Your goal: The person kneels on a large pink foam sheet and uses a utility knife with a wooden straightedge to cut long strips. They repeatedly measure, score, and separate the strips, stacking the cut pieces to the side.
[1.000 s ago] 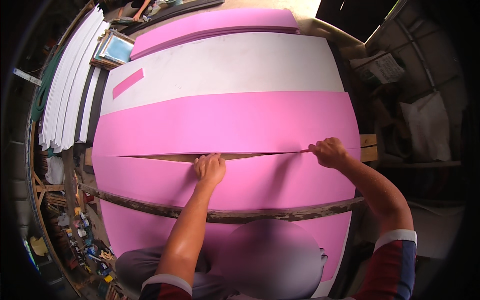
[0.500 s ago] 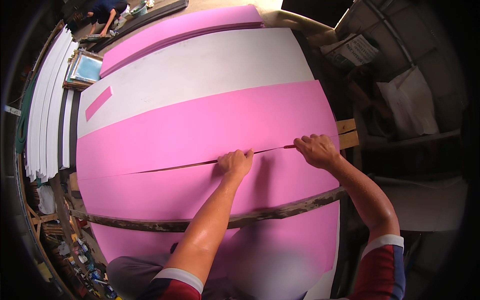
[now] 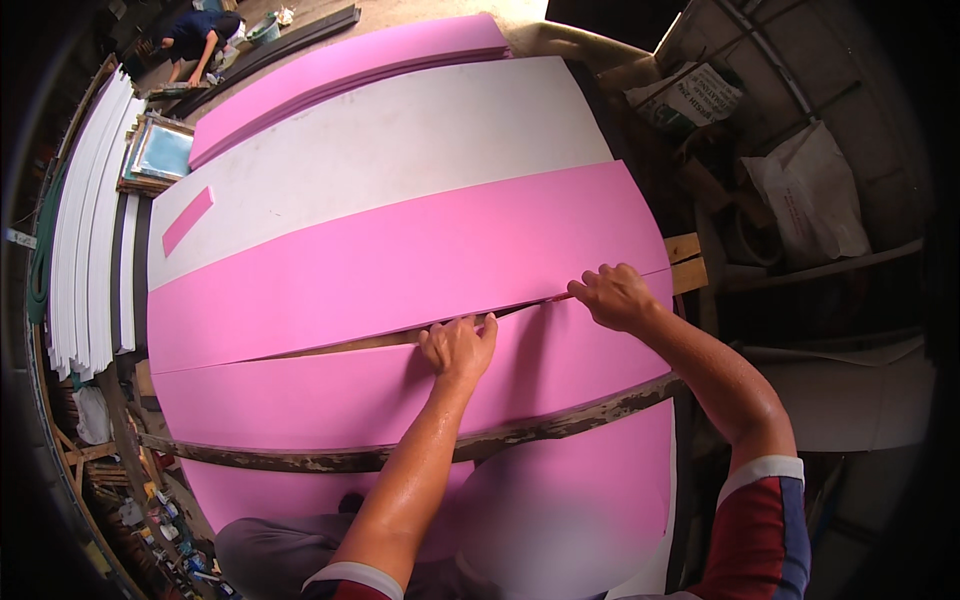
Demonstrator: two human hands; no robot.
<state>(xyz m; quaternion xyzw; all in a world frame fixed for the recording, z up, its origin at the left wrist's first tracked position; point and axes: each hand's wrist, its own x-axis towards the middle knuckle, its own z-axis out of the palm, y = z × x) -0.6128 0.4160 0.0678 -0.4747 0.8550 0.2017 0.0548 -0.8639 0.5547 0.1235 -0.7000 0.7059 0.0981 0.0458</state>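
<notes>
Head view: left hand point(image 3: 458, 345) presses flat on the near pink foam sheet point(image 3: 330, 395), steadying it, while the right hand point(image 3: 612, 296) beside it grips something thin at the slit point(image 3: 350, 345).

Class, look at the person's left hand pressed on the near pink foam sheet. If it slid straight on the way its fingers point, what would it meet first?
Probably the cut gap, then the far pink foam sheet just beyond the left hand.

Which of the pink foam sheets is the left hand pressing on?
The near pink sheet, below the cut gap; the left hand rests on its upper edge, not the wider sheet beyond.
</notes>
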